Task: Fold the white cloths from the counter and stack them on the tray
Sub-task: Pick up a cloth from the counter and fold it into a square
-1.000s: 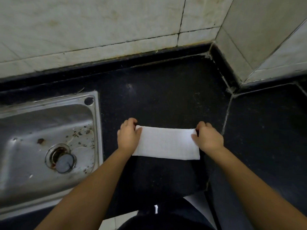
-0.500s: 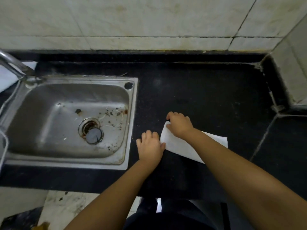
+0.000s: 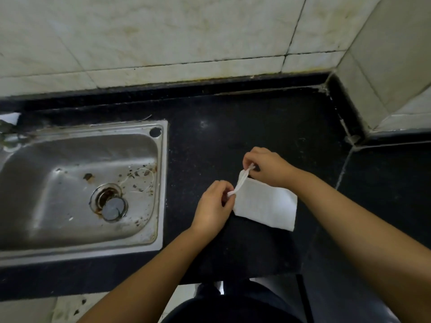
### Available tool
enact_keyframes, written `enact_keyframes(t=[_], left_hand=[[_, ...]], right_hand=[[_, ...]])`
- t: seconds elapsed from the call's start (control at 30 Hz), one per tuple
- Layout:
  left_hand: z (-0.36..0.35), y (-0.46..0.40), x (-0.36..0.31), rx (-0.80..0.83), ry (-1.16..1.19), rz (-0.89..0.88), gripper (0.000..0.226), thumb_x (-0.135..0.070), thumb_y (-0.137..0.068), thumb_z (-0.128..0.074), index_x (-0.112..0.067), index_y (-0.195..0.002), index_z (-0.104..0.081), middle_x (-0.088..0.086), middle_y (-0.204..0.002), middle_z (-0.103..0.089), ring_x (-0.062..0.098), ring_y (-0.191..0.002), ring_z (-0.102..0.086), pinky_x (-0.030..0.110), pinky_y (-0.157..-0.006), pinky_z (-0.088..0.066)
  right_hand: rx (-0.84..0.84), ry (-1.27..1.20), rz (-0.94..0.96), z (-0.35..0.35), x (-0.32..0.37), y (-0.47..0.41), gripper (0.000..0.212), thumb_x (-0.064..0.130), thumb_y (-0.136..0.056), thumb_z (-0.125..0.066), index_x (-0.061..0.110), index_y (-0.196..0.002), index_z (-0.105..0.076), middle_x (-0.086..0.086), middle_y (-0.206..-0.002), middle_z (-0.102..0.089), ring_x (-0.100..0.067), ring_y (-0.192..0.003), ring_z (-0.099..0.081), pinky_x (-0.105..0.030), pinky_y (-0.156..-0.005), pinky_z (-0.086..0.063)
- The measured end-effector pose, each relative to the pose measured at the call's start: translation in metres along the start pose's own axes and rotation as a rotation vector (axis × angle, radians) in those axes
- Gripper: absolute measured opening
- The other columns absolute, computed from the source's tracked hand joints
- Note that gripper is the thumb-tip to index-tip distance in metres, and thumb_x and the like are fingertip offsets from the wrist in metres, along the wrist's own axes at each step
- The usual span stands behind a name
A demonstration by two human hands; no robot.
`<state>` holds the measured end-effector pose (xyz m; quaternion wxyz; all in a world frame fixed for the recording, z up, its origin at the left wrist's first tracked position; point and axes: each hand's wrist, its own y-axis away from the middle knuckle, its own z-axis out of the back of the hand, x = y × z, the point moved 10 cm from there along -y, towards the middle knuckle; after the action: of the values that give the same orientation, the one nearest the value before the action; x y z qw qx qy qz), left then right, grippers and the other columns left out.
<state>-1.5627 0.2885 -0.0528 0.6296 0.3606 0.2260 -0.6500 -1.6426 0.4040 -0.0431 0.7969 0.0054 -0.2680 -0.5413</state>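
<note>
**Two hands pinch the cloth's left end, just right of the sink**

One white cloth (image 3: 265,205) lies on the black counter (image 3: 233,127), a little to the right of the steel sink (image 3: 161,183), near the counter's front edge; it looks already folded into a short rectangle, and its long axis runs away from the sink toward the right, tilted slightly toward me at the far end. Both hands are closed on the end nearest the sink; my left hand (image 3: 213,206) pinches the near corner, and my right hand (image 3: 268,165) pinches the far corner, its forearm crossing above the cloth's rear edge. This end is raised a little off the counter and shows several layers; the rest lies flat.

I judge that the next fold turns on this relation: the whole cloth stretches to the right of both hands, so the lifted end must travel away from the sink, along the long axis, to meet the free right end. Neither hand is nearer to that end by much; I cannot see any tray here.
</note>
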Motion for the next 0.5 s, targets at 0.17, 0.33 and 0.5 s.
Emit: enact_keyframes(t=[0.17,0.33,0.5], left_hand=[[-0.057,0.001,-0.051,0.133,-0.126,-0.318,0.016,-0.016,-0.091,-0.058,-0.009,-0.105,-0.06,0.004,-0.098,-0.057,0.016,-0.085,-0.054,0.028,-0.074,-0.047],[-0.107,0.009,-0.078,0.217,-0.211,-0.469,0.017,-0.018,-0.092,-0.056,-0.009,-0.104,-0.062,0.007,-0.098,-0.059,0.02,-0.086,-0.054,0.024,-0.073,-0.034],[-0.133,0.002,-0.075,0.268,-0.276,-0.453,0.017,-0.019,-0.094,-0.051,-0.009,-0.105,-0.059,0.008,-0.101,-0.058,0.023,-0.091,-0.052,0.029,-0.077,-0.035]], right_hand=[[-0.05,0.06,-0.036,-0.005,-0.055,0.043,0.011,0.014,-0.09,-0.054,0.024,-0.095,-0.054,0.002,-0.11,-0.049,-0.014,-0.095,-0.048,-0.028,-0.084,-0.044],[-0.147,-0.021,-0.06,-0.016,-0.092,0.076,0.016,0.005,-0.087,-0.055,0.018,-0.096,-0.054,0.002,-0.115,-0.045,-0.019,-0.093,-0.051,-0.037,-0.078,-0.049],[-0.229,0.001,-0.086,-0.026,-0.107,0.081,0.014,0.005,-0.089,-0.05,0.015,-0.098,-0.054,-0.002,-0.119,-0.046,-0.014,-0.092,-0.043,-0.03,-0.073,-0.043]])
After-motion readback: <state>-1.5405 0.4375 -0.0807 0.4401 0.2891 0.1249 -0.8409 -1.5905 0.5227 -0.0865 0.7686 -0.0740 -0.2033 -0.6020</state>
